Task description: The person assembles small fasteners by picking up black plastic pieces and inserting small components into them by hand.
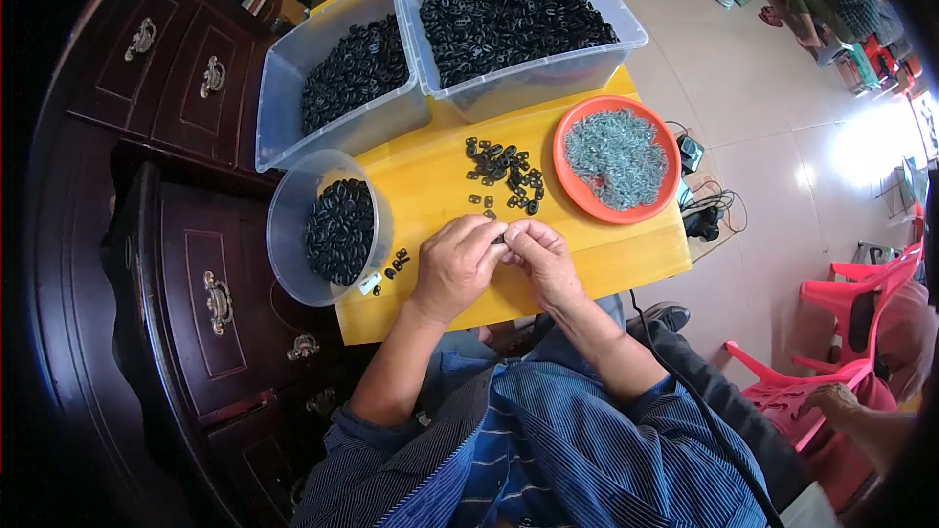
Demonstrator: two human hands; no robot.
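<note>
My left hand and my right hand meet above the yellow table, fingertips pinched together. Between them is a small black plastic piece, mostly covered by the fingers. Just beyond my hands lies a loose pile of small black oval and slotted parts. To the right, an orange-red plate holds a heap of small silvery metal pieces, apparently screws. On the left stands a round translucent tub with black oval parts in it.
Two clear bins filled with black parts stand at the table's far side. Dark wooden drawers border the left. A black cable crosses at my right. Beyond are pink chairs and another person's hand.
</note>
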